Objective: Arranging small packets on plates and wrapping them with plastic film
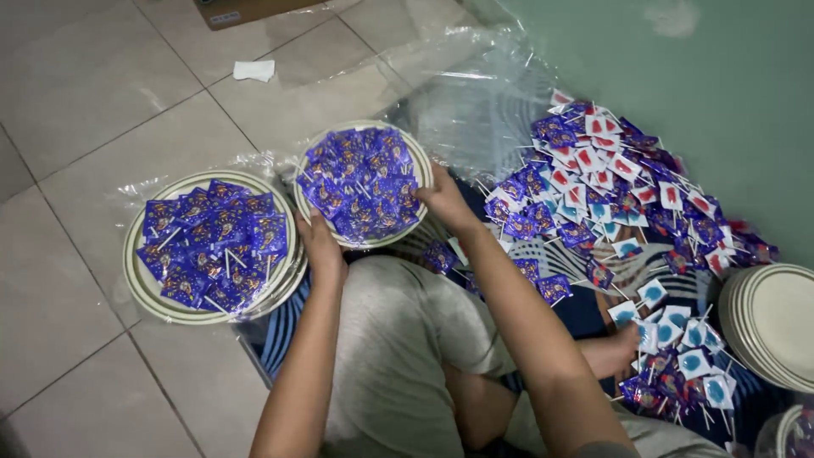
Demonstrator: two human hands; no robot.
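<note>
carefully, going left to right: a filled plate (136,271) of purple-wrapped lollipops sits on the tiled floor (76,119); just beside it the left hand (320,246) grips the near rim of a second plate (421,170), the right hand (443,202) clasps its right edge. it is best kept level, i judge, so nothing slides. its wrappers are glossy purple, heaped, white sticks poking out; a loose lollipop pile (610,195) lies further right

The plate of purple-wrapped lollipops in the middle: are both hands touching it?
Touching. The head view shows the left hand gripping the near rim of the plate, and the right hand holding its right edge, fingers on the rim.
</note>
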